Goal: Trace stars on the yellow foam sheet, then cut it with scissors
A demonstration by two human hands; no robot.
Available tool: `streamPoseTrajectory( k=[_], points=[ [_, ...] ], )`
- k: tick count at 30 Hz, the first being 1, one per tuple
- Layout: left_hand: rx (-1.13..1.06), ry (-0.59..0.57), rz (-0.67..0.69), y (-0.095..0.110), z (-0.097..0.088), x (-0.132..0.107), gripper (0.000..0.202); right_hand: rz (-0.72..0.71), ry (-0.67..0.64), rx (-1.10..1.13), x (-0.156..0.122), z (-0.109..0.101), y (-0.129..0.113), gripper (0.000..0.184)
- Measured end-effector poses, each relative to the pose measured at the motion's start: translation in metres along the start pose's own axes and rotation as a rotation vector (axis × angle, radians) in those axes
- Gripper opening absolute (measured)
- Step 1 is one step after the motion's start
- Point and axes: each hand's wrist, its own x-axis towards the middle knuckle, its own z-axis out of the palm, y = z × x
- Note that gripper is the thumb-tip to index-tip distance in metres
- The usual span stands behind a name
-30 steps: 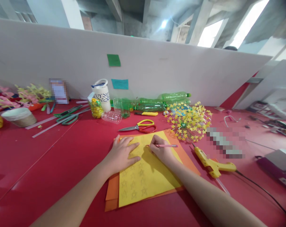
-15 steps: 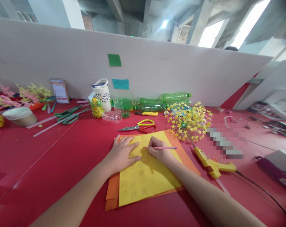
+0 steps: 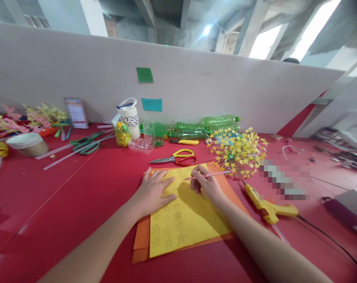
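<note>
- Your left hand (image 3: 153,193) lies flat with fingers spread on the yellow paper (image 3: 184,220), pinning its far left corner.
- Your right hand (image 3: 207,185) is closed around a pink pencil (image 3: 208,175) — its tip sits just above the sheet's far edge.
- The yellow paper rests on orange sheets (image 3: 140,239) on the red table (image 3: 78,188), with pencilled stars near your left wrist.
- Scissors (image 3: 175,158) lie just beyond the paper; a yellow glue gun (image 3: 265,204) lies to the right.

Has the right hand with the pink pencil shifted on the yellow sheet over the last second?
Yes. The right hand has slid up the yellow sheet toward its far edge, nearer the scissors, and the pink pencil now tilts upward.
</note>
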Motion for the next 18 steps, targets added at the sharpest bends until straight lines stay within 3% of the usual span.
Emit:
streamPoseTrajectory(
  k=[5,9,18],
  points=[
    [-0.006,0.019,-0.017,-0.0013,0.0005,0.0004,0.052,-0.070,-0.126,-0.108,-0.0018,-0.0018,-0.0002,0.006],
    [-0.049,0.049,-0.032,0.0011,0.0009,0.0007,0.051,-0.045,-0.107,-0.164,-0.0037,0.0026,-0.0013,0.003],
    [-0.051,-0.013,0.005,0.0025,0.0002,-0.0009,0.057,-0.068,-0.108,-0.151,-0.0060,0.0034,0.0038,0.006]
  ],
)
